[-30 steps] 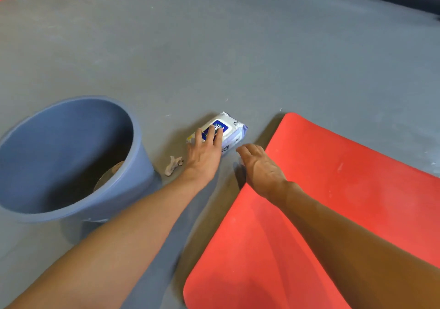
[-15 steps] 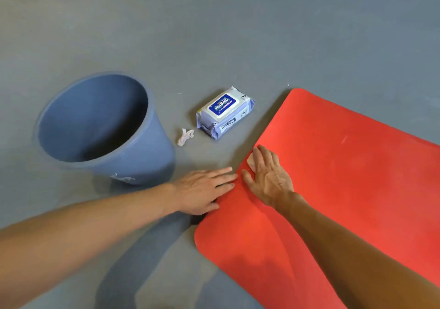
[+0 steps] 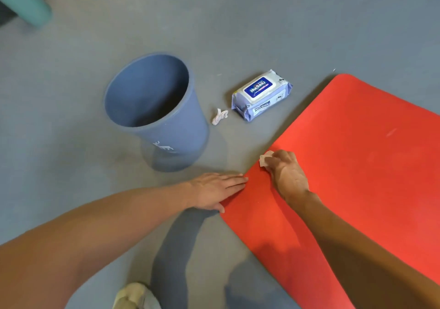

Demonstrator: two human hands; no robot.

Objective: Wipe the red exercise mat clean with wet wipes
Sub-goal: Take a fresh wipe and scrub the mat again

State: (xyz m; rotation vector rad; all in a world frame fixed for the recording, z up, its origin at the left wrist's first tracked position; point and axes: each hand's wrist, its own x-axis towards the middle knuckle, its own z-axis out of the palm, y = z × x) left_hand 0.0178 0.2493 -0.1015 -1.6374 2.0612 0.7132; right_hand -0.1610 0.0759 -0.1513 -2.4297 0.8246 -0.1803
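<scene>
Wiping step underway: right hand (image 3: 287,174) fingers curled over a wet wipe (image 3: 264,157), pressing it on the red exercise mat (image 3: 357,166) near its left edge. Left hand (image 3: 214,191) flat, fingers spread, pinning the mat edge to the floor (image 3: 238,23). Next move likely calls for strokes across the mat. Wipes pack (image 3: 260,94) and blue bin (image 3: 154,108) nearby.
</scene>
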